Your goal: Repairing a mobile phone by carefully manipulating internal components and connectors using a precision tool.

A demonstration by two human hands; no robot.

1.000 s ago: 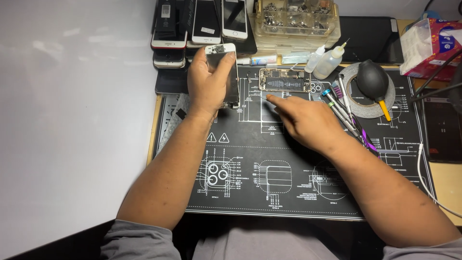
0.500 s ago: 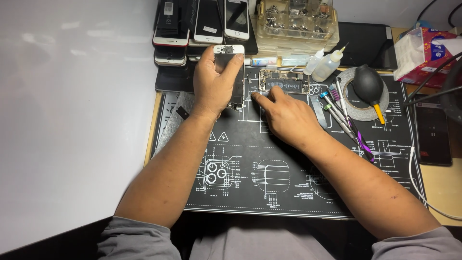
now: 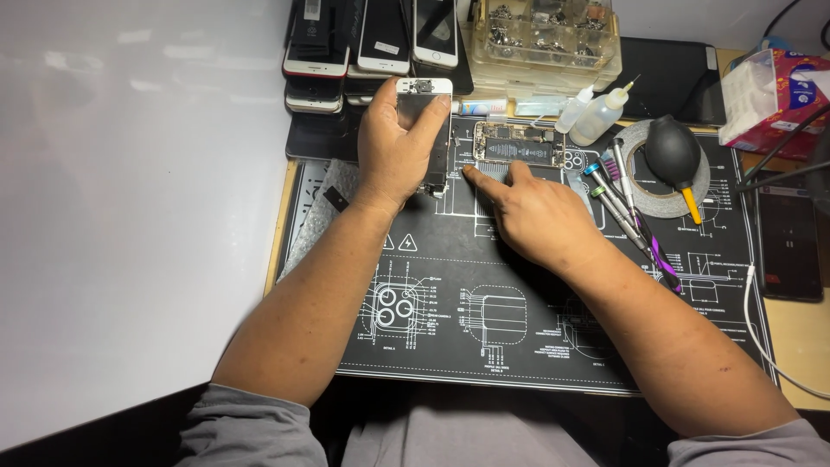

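Two hands are seen over a black mat (image 3: 519,346). A white phone screen (image 3: 421,108) is gripped upright in the left hand (image 3: 393,156), fingers closed round its edges, at the mat's far edge. An opened phone body (image 3: 519,144) lies flat on the mat just right of that screen, its long axis running left to right. The right hand (image 3: 536,216) rests on the mat just before the body, forefinger stretched out to the body's near left corner, other fingers curled, nothing held; it is the nearer hand. Beyond the mat, a clear parts box (image 3: 545,39) holds small metal pieces. Screwdrivers (image 3: 622,207) lie right of the body.
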